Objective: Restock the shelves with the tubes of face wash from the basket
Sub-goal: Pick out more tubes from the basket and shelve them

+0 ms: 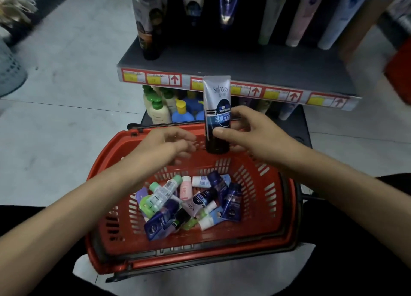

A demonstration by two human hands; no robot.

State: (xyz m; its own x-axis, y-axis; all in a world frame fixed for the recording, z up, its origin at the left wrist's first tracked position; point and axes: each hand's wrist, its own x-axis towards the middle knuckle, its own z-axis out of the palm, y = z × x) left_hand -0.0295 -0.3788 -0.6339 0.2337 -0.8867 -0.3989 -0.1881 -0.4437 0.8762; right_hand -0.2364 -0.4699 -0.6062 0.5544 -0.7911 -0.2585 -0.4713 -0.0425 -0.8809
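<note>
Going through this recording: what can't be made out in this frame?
Head view only.
Shelf tubes: tops cut off by the upper edge, and dim.
Price labels: too small and blurred to read.
Basket pile: tubes overlap, so no count.
Tube: lower part partly hidden by the grip of the right hand.

right hand [251, 133] gripping upright tube [217, 108], red basket [278, 206] below

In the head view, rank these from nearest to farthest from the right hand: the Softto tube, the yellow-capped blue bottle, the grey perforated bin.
1. Softto tube: gripped by the right hand.
2. Yellow-capped blue bottle: lower shelf, left of the tube.
3. Grey perforated bin: far left, on the floor.
</note>
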